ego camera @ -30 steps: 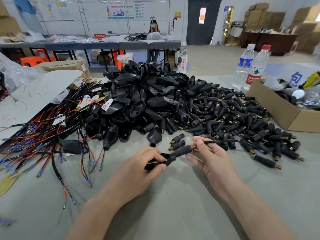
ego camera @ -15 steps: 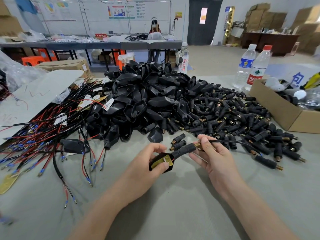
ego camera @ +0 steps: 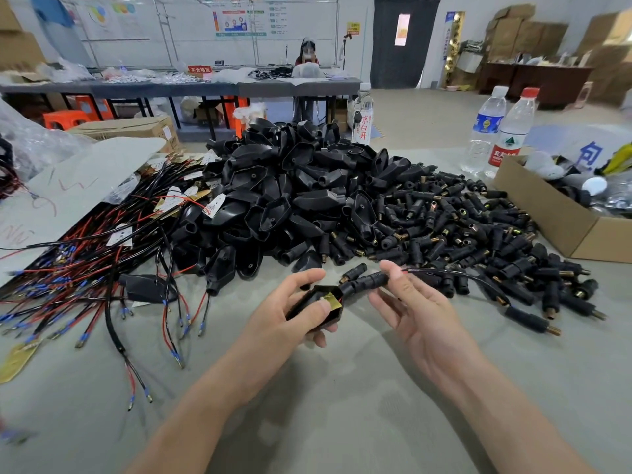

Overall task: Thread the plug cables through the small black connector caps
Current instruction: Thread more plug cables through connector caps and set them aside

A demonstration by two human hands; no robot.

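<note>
My left hand (ego camera: 290,316) grips a black plug housing (ego camera: 321,304), open side up, with a brass contact showing inside. A small black connector cap (ego camera: 364,283) sits on the cable right at the housing's neck. My right hand (ego camera: 413,302) is palm up with fingers spread; its thumb and fingertips touch the cap and the black cable (ego camera: 455,272), which trails right over the pile. A heap of black plug housings (ego camera: 290,186) lies behind, with loose connector caps (ego camera: 478,234) spread to its right.
Red and black cables with blue terminals (ego camera: 85,275) fan out at the left. A cardboard box (ego camera: 561,217) stands at the right, two water bottles (ego camera: 499,131) behind it. A grey board (ego camera: 68,186) lies at the far left. A person sits at a far table.
My left hand has turned the housing so its open side and brass contact face up. My right hand has loosened from a pinch on the cap and cable to spread fingers.
</note>
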